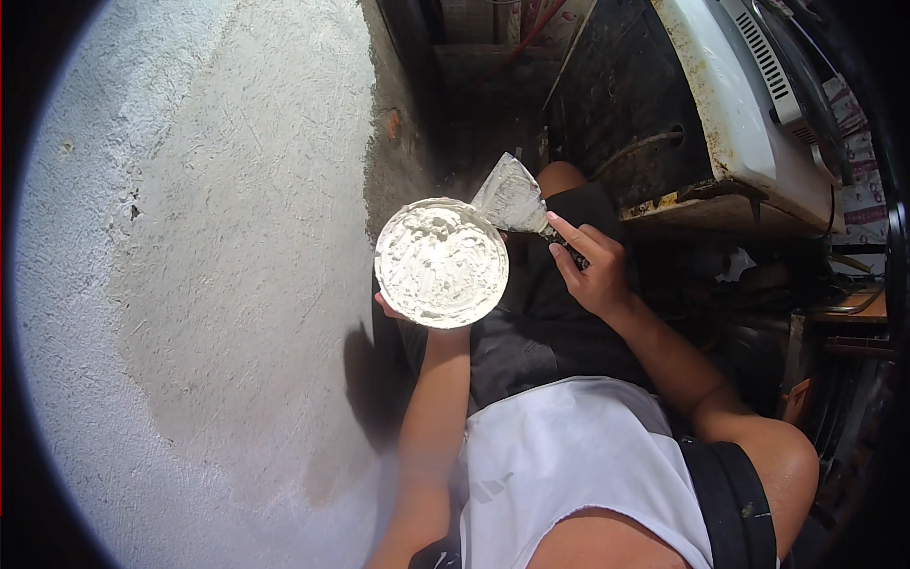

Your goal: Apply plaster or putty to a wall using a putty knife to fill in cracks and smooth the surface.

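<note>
Left hand raised palm-up, right hand closed in grip.

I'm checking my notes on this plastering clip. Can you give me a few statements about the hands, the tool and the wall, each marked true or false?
1. The left hand holds a round pan full of white plaster. True.
2. The right hand is empty. False: it grips a putty knife.
3. The knife blade is clean. False: plaster coats it.
4. The wall stands on the person's left. True.
5. The blade touches the wall. False: it is at the pan's rim.

printed paper sheets | far right edge, beside white appliance | white with pink-red print, partly hidden
</note>
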A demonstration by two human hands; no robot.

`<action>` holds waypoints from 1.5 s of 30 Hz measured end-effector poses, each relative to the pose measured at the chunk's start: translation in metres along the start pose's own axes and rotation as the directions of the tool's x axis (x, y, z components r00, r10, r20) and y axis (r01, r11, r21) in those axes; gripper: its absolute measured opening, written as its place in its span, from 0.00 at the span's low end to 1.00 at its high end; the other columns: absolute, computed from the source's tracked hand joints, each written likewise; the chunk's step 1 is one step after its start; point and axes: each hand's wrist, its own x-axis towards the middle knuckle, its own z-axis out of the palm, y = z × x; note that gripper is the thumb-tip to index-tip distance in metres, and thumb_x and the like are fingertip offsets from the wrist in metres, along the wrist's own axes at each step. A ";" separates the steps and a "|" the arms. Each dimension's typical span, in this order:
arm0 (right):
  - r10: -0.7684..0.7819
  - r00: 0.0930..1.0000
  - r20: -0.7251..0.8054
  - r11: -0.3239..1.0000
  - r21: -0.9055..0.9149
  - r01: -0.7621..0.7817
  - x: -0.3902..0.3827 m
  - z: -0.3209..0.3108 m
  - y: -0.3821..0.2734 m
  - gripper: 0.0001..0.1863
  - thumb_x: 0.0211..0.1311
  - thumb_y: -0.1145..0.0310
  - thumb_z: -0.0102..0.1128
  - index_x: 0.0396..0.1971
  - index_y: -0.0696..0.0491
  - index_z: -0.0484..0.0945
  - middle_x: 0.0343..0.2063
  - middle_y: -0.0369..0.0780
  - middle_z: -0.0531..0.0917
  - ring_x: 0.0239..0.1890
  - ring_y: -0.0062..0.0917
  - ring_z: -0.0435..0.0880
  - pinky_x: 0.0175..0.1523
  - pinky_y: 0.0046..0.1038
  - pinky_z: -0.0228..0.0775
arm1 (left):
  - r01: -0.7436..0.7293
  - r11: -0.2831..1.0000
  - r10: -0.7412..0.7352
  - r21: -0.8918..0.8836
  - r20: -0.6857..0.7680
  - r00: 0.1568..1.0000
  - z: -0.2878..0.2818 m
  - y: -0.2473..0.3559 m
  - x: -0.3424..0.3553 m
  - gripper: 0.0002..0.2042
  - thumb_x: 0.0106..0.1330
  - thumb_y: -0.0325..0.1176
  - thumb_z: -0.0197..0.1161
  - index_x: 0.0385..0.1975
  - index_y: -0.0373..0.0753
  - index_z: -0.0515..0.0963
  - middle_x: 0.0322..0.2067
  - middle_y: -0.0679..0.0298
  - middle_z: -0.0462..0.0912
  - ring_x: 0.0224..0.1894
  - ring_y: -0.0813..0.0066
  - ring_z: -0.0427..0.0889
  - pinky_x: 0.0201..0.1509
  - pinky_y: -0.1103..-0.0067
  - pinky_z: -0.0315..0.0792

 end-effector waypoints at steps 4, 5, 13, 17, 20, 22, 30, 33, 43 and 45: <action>0.010 1.000 0.009 1.000 -0.008 -0.010 0.003 -0.004 0.004 0.25 0.62 0.80 0.71 0.61 0.55 0.85 0.28 0.44 0.82 0.25 0.36 0.81 0.33 0.34 0.74 | 0.053 0.954 -0.036 -0.295 0.064 0.997 0.020 -0.007 0.002 0.62 0.48 0.82 0.66 0.82 0.54 0.56 0.80 0.44 0.53 0.78 0.31 0.58 0.76 0.31 0.57; 0.013 1.000 0.006 1.000 0.000 -0.013 0.003 -0.005 0.004 0.25 0.62 0.80 0.71 0.61 0.55 0.85 0.28 0.45 0.83 0.26 0.36 0.82 0.33 0.34 0.74 | 0.063 0.947 -0.043 -0.316 0.069 0.997 0.024 -0.007 0.003 0.62 0.48 0.82 0.67 0.81 0.54 0.56 0.79 0.43 0.53 0.78 0.30 0.58 0.76 0.30 0.56; -0.088 0.996 0.010 0.996 -0.003 0.088 0.014 -0.017 0.013 0.24 0.62 0.79 0.71 0.60 0.54 0.86 0.28 0.42 0.83 0.25 0.31 0.81 0.33 0.31 0.73 | 0.244 0.964 -0.238 -0.104 0.067 0.969 0.029 -0.003 0.006 0.62 0.48 0.82 0.67 0.82 0.54 0.55 0.80 0.46 0.54 0.76 0.26 0.60 0.74 0.24 0.53; -0.125 0.988 0.088 0.991 -0.028 0.128 0.025 -0.042 0.024 0.25 0.61 0.79 0.71 0.59 0.53 0.86 0.28 0.41 0.83 0.26 0.30 0.81 0.33 0.30 0.73 | 0.323 0.926 -0.311 -0.196 0.090 0.946 0.034 -0.003 0.006 0.61 0.50 0.81 0.67 0.81 0.52 0.54 0.79 0.46 0.56 0.76 0.26 0.61 0.72 0.22 0.54; -0.152 0.982 0.109 0.987 -0.024 0.156 0.028 -0.051 0.027 0.25 0.60 0.79 0.71 0.59 0.53 0.87 0.28 0.41 0.83 0.26 0.29 0.82 0.33 0.29 0.74 | 0.347 0.918 -0.336 -0.189 0.090 0.937 0.041 -0.005 0.007 0.62 0.50 0.81 0.67 0.81 0.49 0.55 0.78 0.44 0.58 0.75 0.27 0.63 0.70 0.20 0.55; -0.160 0.979 0.123 0.986 -0.029 0.165 0.029 -0.054 0.027 0.25 0.59 0.79 0.71 0.59 0.53 0.87 0.29 0.41 0.84 0.26 0.29 0.82 0.33 0.28 0.74 | 0.369 0.913 -0.355 -0.173 0.109 0.929 0.044 -0.007 0.010 0.62 0.50 0.81 0.67 0.81 0.47 0.55 0.77 0.43 0.60 0.74 0.28 0.65 0.69 0.20 0.56; -0.168 0.977 0.134 0.985 -0.002 0.170 0.030 -0.056 0.028 0.25 0.58 0.79 0.72 0.58 0.53 0.87 0.30 0.41 0.85 0.27 0.29 0.83 0.34 0.28 0.76 | 0.440 0.874 -0.425 -0.206 0.112 0.898 0.043 -0.008 0.011 0.62 0.52 0.81 0.66 0.81 0.44 0.54 0.75 0.39 0.63 0.73 0.30 0.68 0.69 0.23 0.61; -0.149 0.979 0.137 0.989 0.026 0.146 0.031 -0.053 0.027 0.25 0.58 0.79 0.72 0.58 0.53 0.87 0.29 0.42 0.86 0.27 0.30 0.84 0.35 0.28 0.76 | 0.452 0.884 -0.446 -0.122 0.071 0.892 0.037 -0.008 0.009 0.61 0.53 0.85 0.59 0.81 0.47 0.57 0.77 0.41 0.61 0.73 0.28 0.66 0.68 0.19 0.56; -0.038 0.987 0.154 0.995 0.096 0.023 0.035 -0.038 0.008 0.24 0.57 0.80 0.72 0.56 0.56 0.87 0.26 0.44 0.84 0.25 0.29 0.82 0.34 0.29 0.74 | 0.413 0.903 -0.411 -0.120 0.045 0.911 -0.003 -0.017 0.000 0.54 0.65 0.80 0.53 0.80 0.41 0.57 0.73 0.44 0.69 0.70 0.39 0.74 0.70 0.40 0.72; -0.015 0.985 0.173 0.998 0.055 0.006 0.029 -0.034 -0.005 0.25 0.56 0.81 0.72 0.56 0.56 0.87 0.25 0.44 0.83 0.24 0.29 0.81 0.32 0.30 0.73 | 0.374 0.914 -0.373 -0.156 0.038 0.927 -0.007 -0.020 0.000 0.53 0.66 0.80 0.49 0.81 0.43 0.57 0.74 0.47 0.68 0.71 0.43 0.73 0.72 0.44 0.70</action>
